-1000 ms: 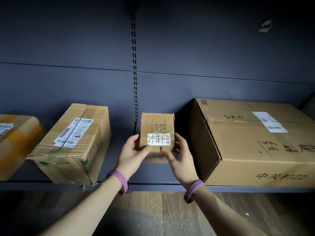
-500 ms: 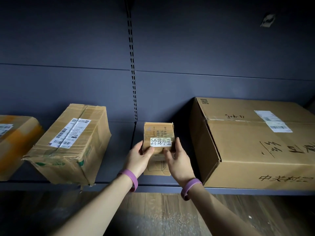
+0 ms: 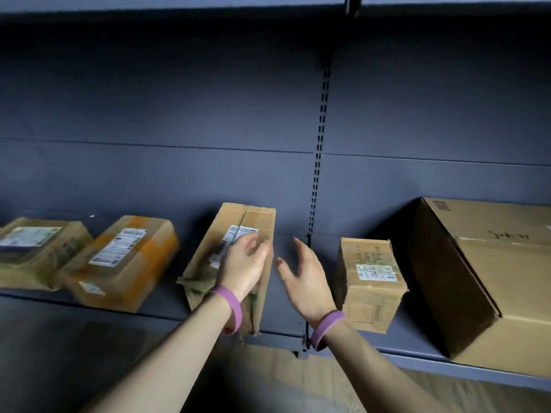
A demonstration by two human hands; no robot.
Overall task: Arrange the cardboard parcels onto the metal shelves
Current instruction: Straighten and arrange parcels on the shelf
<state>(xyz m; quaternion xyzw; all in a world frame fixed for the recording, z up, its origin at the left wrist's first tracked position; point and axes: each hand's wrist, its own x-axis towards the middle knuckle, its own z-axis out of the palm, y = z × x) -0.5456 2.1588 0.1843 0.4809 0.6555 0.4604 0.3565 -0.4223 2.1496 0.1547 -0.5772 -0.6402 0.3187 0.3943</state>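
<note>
A small cardboard parcel [image 3: 369,281] with a white handwritten label stands on the dark metal shelf [image 3: 286,326], just left of a big carton [image 3: 489,281]. My right hand [image 3: 304,275] hovers open to the left of the small parcel, not touching it. My left hand [image 3: 244,263] is open in front of a worn, dented parcel [image 3: 205,272] with a shipping label, partly covering it. Both wrists wear purple bands.
Further left on the shelf lie an orange-taped parcel [image 3: 122,260] and a flat greenish parcel [image 3: 32,248]. A slotted upright [image 3: 317,162] divides the back panel. An upper shelf edge [image 3: 179,7] runs overhead. Wooden floor [image 3: 298,380] shows below.
Both hands have let go of the small parcel, which now stands on the shelf. They have moved left and opened. The view has swung left, showing more parcels.
</note>
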